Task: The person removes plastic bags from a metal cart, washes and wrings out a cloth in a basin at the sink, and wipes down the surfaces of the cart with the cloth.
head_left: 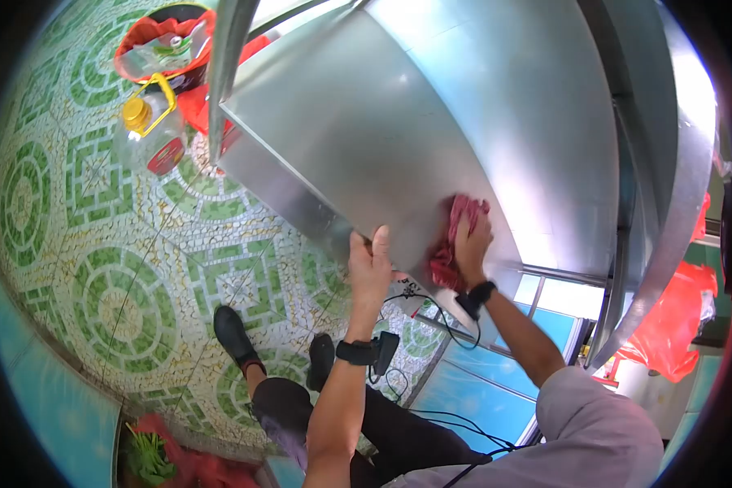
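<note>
A dark red cloth is bunched under my right hand, which presses it against the metal shelf near its right end. My left hand grips the front edge of that shelf, thumb on top; its other fingers are partly hidden at the edge. The shelf's surface is smooth and shiny, with a folded front lip. Each wrist wears a black strap, and the left one carries a small black device with a cable. A white object by my right wrist is partly hidden.
On the green-patterned tile floor stand a clear jug with a yellow cap and a bin with a red liner. A red plastic bag hangs at right. Green vegetables lie bottom left. Metal posts frame the shelf.
</note>
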The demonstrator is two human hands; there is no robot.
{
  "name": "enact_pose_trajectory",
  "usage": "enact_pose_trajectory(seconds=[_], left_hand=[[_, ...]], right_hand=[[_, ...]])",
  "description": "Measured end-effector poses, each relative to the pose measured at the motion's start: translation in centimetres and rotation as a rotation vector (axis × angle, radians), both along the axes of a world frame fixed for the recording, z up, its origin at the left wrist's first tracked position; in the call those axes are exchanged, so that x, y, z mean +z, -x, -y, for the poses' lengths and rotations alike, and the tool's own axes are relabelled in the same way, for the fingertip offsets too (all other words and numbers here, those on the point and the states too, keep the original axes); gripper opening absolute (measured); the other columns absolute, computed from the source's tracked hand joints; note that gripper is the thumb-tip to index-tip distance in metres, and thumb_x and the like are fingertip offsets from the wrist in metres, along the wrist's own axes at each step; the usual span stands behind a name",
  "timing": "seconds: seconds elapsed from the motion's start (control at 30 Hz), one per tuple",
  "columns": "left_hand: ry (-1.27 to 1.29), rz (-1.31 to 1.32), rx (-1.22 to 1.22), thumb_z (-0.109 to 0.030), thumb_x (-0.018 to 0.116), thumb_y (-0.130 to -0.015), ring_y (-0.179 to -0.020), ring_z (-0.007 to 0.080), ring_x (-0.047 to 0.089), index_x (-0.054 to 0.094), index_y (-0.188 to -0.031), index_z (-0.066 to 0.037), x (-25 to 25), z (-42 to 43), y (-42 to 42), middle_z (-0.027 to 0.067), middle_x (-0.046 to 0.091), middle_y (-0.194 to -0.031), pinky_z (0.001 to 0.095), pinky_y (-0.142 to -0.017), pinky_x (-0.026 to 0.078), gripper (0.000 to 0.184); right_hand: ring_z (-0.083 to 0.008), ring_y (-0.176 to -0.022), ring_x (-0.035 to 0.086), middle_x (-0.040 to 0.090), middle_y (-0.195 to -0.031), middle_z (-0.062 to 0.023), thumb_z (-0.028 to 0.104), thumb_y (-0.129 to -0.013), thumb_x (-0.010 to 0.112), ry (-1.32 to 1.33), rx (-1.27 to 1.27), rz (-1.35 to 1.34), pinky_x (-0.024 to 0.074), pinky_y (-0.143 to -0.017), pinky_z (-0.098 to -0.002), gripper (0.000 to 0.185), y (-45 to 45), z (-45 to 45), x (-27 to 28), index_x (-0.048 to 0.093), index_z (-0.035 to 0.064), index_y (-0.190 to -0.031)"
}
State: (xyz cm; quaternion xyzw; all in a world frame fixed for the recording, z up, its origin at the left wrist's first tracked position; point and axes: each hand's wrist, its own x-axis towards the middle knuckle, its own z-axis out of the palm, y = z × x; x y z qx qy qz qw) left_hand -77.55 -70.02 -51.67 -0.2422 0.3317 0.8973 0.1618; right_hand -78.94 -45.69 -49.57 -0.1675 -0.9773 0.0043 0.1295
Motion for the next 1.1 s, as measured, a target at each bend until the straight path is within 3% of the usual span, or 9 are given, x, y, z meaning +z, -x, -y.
enact_pose_trajectory(seconds=[0.07,0.13,0.2,0.27,0.37,0.5,0.7,1.0,1.1], left_hand=[[-0.089,0.045,0.009,-0.033,0.053,-0.095,-0.061,0.0082,0.053,0.046,-0.104,-0.002,-0.8,-0.1,-0.5,0.0037,0.051,-0.082,0.0256,-0.043,0.054,0.034],[-0.147,0.049,-0.069,-0.049,0.044,-0.095,-0.079,0.0238,0.064,0.045,-0.11,-0.002,-1.4,-0.1,-1.1,0.014,0.059,-0.1,0.0319,-0.053,0.057,0.049],[-0.28,0.103,-0.011,-0.056,0.04,-0.093,-0.087,0.0269,0.062,0.045,-0.111,-0.002,-1.3,0.2,-1.3,0.0147,0.057,-0.106,0.0365,-0.057,0.058,0.057],[-0.422,0.143,0.025,-0.068,0.029,-0.089,-0.106,0.0337,0.052,0.043,-0.119,-0.002,-1.9,0.5,-1.7,0.015,0.046,-0.122,0.0493,-0.068,0.057,0.074],[-0.557,0.186,0.115,-0.06,0.026,-0.095,-0.105,0.0331,0.055,0.043,-0.123,-0.001,-2.0,0.7,-2.1,0.0161,0.05,-0.122,0.0448,-0.065,0.058,0.068],[-0.647,0.191,0.16,-0.055,0.029,-0.096,-0.112,0.0362,0.05,0.036,-0.136,-0.007,-4.0,1.2,-3.5,0.0147,0.042,-0.132,0.0558,-0.086,0.05,0.063],[-0.5,0.293,0.149,-0.052,0.035,-0.096,-0.098,0.0324,0.058,0.047,-0.106,-0.002,-4.4,5.4,-9.5,0.0143,0.052,-0.108,0.048,-0.082,0.052,0.052],[-0.256,0.459,0.164,-0.036,0.044,-0.097,-0.093,0.0311,0.06,0.051,-0.106,-0.004,-2.4,4.7,-25.4,0.0133,0.056,-0.106,0.0486,-0.084,0.05,0.034],[-0.22,0.525,0.103,-0.032,0.049,-0.096,-0.089,0.0274,0.061,0.053,-0.104,-0.005,-0.6,3.0,-27.4,0.0117,0.058,-0.104,0.0444,-0.081,0.051,0.028]], right_hand=[[-0.0403,-0.125,0.04,0.044,-0.135,-0.0249,0.042,-0.09,0.05,-0.02,-0.198,-0.051,0.0254,-0.105,-0.0503,0.059,7.9,1.9,-0.9,0.046,-0.0025,-0.129],[-0.0392,-0.114,0.05,0.056,-0.12,-0.0244,0.038,-0.086,0.053,0.131,0.131,-0.114,0.0364,-0.096,-0.0482,0.051,15.8,7.0,0.3,0.055,-0.001,-0.119],[-0.0378,-0.095,0.056,0.061,-0.1,-0.0231,0.036,-0.084,0.056,0.188,0.432,-0.072,0.0417,-0.081,-0.0491,0.039,20.7,14.8,1.2,0.058,0.0003,-0.1],[-0.0369,-0.098,0.053,0.058,-0.102,-0.0195,0.029,-0.082,0.058,0.159,0.84,-0.162,0.0412,-0.083,-0.0483,0.032,20.7,21.2,-0.5,0.056,0.0026,-0.1],[-0.0381,-0.114,0.046,0.051,-0.116,-0.0159,0.018,-0.077,0.061,0.198,1.186,-0.155,0.0384,-0.094,-0.0474,0.041,12.4,26.3,1.0,0.053,0.0042,-0.114],[-0.0378,-0.128,0.036,0.047,-0.13,-0.0112,0.008,-0.07,0.066,0.131,1.049,0.283,0.0344,-0.102,-0.0474,0.045,3.0,18.4,3.7,0.061,0.0127,-0.115],[-0.0424,-0.126,0.033,0.041,-0.134,-0.0132,-0.001,-0.062,0.064,0.078,0.855,0.453,0.0319,-0.102,-0.0527,0.047,-9.5,6.7,5.0,0.065,0.0137,-0.106],[-0.0453,-0.124,0.031,0.036,-0.132,-0.0195,0.005,-0.069,0.063,0.252,1.434,0.118,0.0271,-0.104,-0.057,0.055,14.3,28.4,1.4,0.054,0.0131,-0.123],[-0.0407,-0.127,0.029,0.04,-0.129,-0.0124,0.013,-0.071,0.064,0.027,1.076,0.139,0.0265,-0.098,-0.0627,0.05,15.3,33.0,0.5,0.056,0.0225,-0.12]])
